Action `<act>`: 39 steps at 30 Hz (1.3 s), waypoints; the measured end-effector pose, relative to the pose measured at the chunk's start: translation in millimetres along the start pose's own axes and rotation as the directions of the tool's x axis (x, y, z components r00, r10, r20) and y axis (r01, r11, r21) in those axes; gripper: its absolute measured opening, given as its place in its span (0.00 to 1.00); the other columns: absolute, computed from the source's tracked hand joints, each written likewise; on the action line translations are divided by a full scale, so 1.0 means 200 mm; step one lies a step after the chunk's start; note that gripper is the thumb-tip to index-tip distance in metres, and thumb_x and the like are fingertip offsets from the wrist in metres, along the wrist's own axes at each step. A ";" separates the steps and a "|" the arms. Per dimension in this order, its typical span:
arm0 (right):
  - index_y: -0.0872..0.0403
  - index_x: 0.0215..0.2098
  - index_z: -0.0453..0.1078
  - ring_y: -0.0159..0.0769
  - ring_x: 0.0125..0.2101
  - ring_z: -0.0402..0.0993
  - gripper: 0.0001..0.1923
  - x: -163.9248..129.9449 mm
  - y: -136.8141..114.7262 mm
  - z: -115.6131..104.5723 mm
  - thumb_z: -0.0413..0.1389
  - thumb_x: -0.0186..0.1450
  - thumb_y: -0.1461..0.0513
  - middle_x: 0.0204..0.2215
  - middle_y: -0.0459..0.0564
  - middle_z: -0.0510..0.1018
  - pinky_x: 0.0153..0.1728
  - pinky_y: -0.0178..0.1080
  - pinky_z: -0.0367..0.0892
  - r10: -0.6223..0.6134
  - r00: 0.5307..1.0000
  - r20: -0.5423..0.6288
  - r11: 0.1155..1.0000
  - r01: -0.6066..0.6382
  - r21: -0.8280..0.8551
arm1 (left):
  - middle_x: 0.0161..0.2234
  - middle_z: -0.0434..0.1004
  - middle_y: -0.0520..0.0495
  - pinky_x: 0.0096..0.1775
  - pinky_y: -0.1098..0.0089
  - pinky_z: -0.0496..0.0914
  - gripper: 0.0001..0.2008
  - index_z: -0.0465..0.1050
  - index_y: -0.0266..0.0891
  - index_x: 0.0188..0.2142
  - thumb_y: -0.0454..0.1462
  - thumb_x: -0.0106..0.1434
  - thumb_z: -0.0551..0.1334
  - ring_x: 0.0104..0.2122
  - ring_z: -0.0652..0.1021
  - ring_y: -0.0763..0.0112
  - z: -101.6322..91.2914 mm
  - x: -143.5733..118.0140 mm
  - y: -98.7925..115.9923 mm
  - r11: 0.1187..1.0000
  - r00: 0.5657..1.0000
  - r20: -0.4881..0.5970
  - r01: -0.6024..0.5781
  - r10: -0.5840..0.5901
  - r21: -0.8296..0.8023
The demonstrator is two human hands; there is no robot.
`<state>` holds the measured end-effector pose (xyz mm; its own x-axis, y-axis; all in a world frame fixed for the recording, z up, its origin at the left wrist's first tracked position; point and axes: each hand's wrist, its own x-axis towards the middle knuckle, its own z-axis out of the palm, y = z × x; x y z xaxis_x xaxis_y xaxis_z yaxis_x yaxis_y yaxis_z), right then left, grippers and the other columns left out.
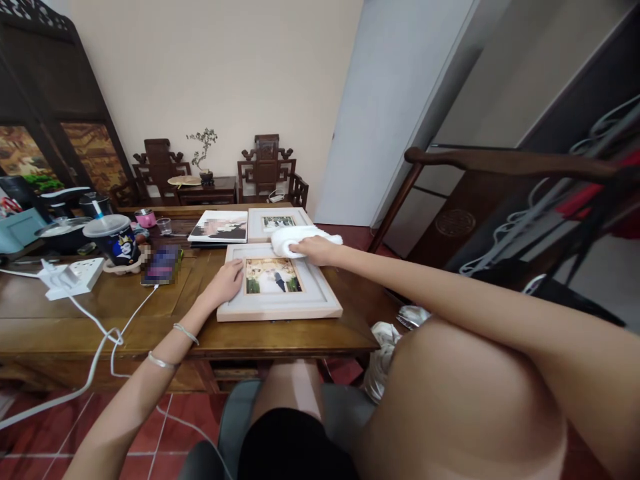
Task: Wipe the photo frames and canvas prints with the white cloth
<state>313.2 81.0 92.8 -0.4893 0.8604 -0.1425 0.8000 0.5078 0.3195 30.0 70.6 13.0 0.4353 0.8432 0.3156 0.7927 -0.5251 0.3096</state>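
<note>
The right hand [313, 250] clamps a cloth [295, 238] at the frame's [277, 303] 12 o'clock edge. The left hand [225, 283] lies flat and open, pinning the frame; light, even strokes seem best.

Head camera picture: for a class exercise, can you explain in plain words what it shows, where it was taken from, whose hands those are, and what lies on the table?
There is no machine here. The single picture comes from a camera worn on a person's head, looking forward and down, so the two bare arms are the wearer's own. The left hand rests flat on the left edge of a pale wooden picture frame, steadying it. The right hand presses a white folded cloth onto the frame's top edge. The frame lies flat on a dark wooden table. Behind it lie a second pale picture frame and a photo print. To the left stand a lidded plastic drink cup, a phone and a white power strip.
</note>
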 end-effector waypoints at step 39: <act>0.54 0.51 0.78 0.46 0.39 0.78 0.26 -0.38 -0.36 -0.41 0.54 0.57 0.74 0.45 0.58 0.81 0.33 0.39 0.66 -0.124 0.904 0.408 0.988 0.073 0.140 | 0.66 0.61 0.39 0.64 0.52 0.60 0.24 0.64 0.38 0.63 0.41 0.72 0.47 0.66 0.63 0.58 0.02 -0.05 0.05 0.998 0.998 0.027 0.059 -0.059 -0.014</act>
<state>264.4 -25.2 157.0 -0.4003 0.7324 -0.5509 0.8029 0.5700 0.1744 35.7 57.9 8.9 0.3994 0.8752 0.2729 0.8111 -0.4761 0.3398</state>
